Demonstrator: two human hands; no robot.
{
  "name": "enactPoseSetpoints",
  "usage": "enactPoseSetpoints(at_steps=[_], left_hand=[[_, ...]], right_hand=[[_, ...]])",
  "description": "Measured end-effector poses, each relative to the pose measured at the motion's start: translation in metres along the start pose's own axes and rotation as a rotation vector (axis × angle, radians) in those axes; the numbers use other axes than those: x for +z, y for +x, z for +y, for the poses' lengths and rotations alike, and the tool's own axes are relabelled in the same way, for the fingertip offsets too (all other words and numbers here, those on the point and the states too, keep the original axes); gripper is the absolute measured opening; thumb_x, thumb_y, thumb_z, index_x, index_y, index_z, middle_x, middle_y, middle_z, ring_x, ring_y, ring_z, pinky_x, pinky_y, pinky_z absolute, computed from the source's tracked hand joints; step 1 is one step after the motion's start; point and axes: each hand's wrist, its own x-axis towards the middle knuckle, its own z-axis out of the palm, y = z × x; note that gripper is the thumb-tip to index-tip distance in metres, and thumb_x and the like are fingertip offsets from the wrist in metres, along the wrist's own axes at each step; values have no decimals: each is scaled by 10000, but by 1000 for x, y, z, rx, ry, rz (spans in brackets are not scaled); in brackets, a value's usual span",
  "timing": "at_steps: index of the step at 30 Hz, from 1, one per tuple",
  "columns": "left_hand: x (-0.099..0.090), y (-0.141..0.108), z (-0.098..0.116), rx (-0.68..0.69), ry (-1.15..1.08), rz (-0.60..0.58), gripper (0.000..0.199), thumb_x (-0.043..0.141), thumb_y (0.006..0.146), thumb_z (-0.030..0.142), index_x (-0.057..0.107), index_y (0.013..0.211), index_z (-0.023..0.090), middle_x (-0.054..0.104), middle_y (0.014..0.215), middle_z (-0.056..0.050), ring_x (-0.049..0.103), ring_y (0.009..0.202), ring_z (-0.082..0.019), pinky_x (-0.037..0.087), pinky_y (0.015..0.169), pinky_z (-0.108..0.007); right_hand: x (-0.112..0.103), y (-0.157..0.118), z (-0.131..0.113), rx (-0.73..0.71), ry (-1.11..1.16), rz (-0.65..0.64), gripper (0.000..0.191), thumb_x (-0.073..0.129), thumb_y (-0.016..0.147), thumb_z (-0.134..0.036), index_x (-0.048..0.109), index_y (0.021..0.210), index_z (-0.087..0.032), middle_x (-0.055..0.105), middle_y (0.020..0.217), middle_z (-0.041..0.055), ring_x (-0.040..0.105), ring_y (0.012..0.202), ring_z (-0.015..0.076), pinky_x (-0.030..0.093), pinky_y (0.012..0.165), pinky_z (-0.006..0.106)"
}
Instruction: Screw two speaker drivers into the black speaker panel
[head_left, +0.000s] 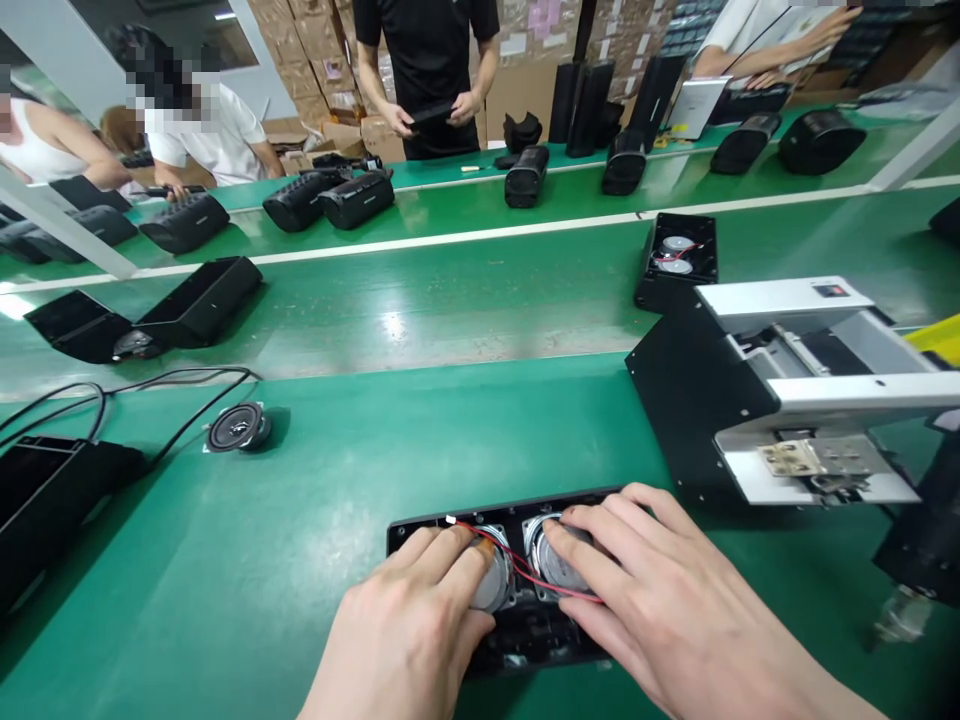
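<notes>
A black speaker housing [525,640] lies open side up on the green bench in front of me. Two round metal-backed speaker drivers sit in it side by side. My left hand [409,615] grips the left driver [496,585] with its thumb and fingers. Around the right driver [551,560], my right hand [649,580] has its fingers curled, the thumb low near the housing's edge. Red wires [525,570] with a small white connector [450,520] run across both drivers. The fingers hide parts of each driver and of the housing's ends.
A white-and-black bench machine [795,390] stands on the right, with a dark tool [922,530] hanging beside it. On the left are a loose speaker driver [238,428], cables and a black box [52,500]. Beyond runs a green conveyor [450,300] with housings; several people work across it.
</notes>
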Motion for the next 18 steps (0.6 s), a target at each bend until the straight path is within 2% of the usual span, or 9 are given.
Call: enactPoseSetpoints(at_steps=[4,7,9,11,13,15,16,18], left_hand=[[2,-1,-4,4,12,-2,437,706,794,60,671,1190,241,804,1145,-34,799,943,-277,717,716,-368],[5,-3,-8,-2,12,-32,450,708,801,65,675,1214,242,798,1164,-37,797,975,-276,717,770,-371],[7,-4,-9,-11,4,-68,472,712,820,78,666,1257,251,789,1207,-35,789,1027,-274,712,814,-370],[7,-3,-9,-33,-9,-99,492,720,826,79,667,1281,257,780,1245,-37,781,1069,-278,707,844,-376],[5,-3,-8,-67,-33,-120,510,733,805,59,686,1273,255,784,1236,-42,783,1071,-282,704,858,-383],[0,-4,-8,-74,-89,-135,537,758,777,47,707,1270,254,781,1271,-52,782,1102,-284,692,901,-377],[-2,-6,-10,-58,-132,-120,541,769,779,58,713,1277,263,769,1320,-57,777,1132,-280,681,929,-363],[-7,-13,-20,-14,-227,-40,482,770,838,133,720,1289,295,735,1403,-55,764,1170,-256,657,960,-321]], right_hand=[[6,0,1,19,-9,20,401,367,1132,-290,748,1052,-193,653,935,27,565,896,217,369,973,412],[10,-1,0,35,-8,31,130,651,970,-231,738,1061,-200,659,952,9,569,898,220,366,974,416],[11,-2,-1,49,-6,42,295,847,785,-208,730,1056,-208,668,963,-12,573,895,216,366,978,416],[11,-2,-2,57,-7,48,435,937,664,-190,726,1044,-215,674,964,-27,580,887,209,369,972,412],[11,-1,-2,49,-10,70,351,902,732,-207,728,1037,-220,678,956,-28,595,882,204,368,982,415],[14,-2,1,42,-4,99,114,738,927,-257,735,1038,-231,690,958,-18,623,894,205,363,1020,434],[17,-4,3,34,4,116,130,618,1023,-291,739,1031,-244,696,948,-15,634,888,204,359,1033,449],[30,-10,10,5,12,178,407,382,1140,-393,750,1009,-278,714,929,-18,652,863,199,365,1038,474]])
